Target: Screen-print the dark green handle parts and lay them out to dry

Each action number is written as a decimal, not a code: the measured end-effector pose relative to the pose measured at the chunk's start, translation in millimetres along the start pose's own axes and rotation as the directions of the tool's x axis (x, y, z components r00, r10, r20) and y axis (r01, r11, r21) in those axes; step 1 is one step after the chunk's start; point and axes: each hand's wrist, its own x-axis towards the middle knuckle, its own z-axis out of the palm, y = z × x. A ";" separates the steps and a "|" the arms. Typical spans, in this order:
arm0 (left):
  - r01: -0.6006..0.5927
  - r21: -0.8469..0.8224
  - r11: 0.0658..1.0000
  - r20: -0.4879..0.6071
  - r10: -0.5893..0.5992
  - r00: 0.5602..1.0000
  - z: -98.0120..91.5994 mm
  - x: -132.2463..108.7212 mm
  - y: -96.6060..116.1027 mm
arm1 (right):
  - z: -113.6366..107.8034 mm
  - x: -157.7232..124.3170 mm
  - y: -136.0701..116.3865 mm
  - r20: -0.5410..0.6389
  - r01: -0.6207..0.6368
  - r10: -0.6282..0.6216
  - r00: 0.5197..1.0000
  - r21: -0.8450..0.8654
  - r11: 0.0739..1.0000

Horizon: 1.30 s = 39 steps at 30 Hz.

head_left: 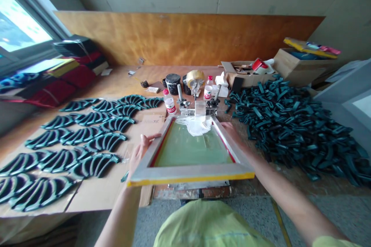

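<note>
A screen-printing frame (197,170) with a greenish mesh lies in front of me, its near edge raised and banded in yellow. White paste (197,126) is spread on the far end of the mesh, below a squeegee-like block (200,108) at the metal clamp (185,111). My left hand (140,152) is at the frame's left side, fingers apart, one finger stretched to the edge. My right hand (232,131) is by the far right side, its fingers mostly hidden behind the frame. A small dark green piece (124,176) lies by my left wrist.
Curved dark green pieces (84,135) lie in fanned rows on cardboard at left. A big heap of such pieces (292,123) covers the right. Bottles (169,102), a black tub (173,83), a tape roll (195,78) and cardboard boxes (301,67) stand behind.
</note>
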 end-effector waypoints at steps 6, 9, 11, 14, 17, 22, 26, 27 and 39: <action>0.218 -0.019 0.976 0.019 -0.217 0.976 6.1 -22.9 -79.4 | -21.5 66.8 -37.4 -0.131 0.119 -0.134 0.982 -0.119 0.986; 0.229 -0.006 0.973 0.001 -0.229 0.973 10.6 -18.9 -107.4 | -3.7 88.4 -57.4 0.093 0.163 -0.147 0.985 -0.199 0.966; 0.228 0.016 0.974 0.001 -0.228 0.974 10.6 -16.2 -116.1 | 9.5 89.8 -61.6 0.175 0.156 -0.117 0.978 -0.229 0.961; 0.241 0.000 0.970 0.020 -0.241 0.970 8.6 -14.4 -120.1 | 21.7 72.4 -61.3 0.217 0.213 -0.160 0.963 -0.247 0.946; 0.252 -0.003 0.968 0.027 -0.252 0.967 8.1 -14.2 -120.9 | 18.6 42.9 -60.8 0.295 0.368 -0.306 0.905 -0.183 0.912; 0.260 -0.008 0.966 -0.002 -0.260 0.966 11.0 -14.8 -119.5 | -11.3 25.4 -61.5 0.414 0.504 -0.439 0.797 -0.056 0.862; 0.256 -0.007 0.967 -0.032 -0.256 0.966 11.9 -15.5 -116.1 | -14.5 39.6 -66.9 0.386 0.431 -0.363 0.848 -0.104 0.896; 0.255 0.001 0.967 -0.036 -0.255 0.966 11.8 -15.8 -115.0 | -9.3 39.0 -68.4 0.338 0.410 -0.350 0.874 -0.126 0.903; 0.275 -0.022 0.961 -0.004 -0.275 0.961 11.2 -21.3 -85.9 | -8.6 58.9 -71.2 0.166 0.323 -0.313 0.935 -0.036 0.946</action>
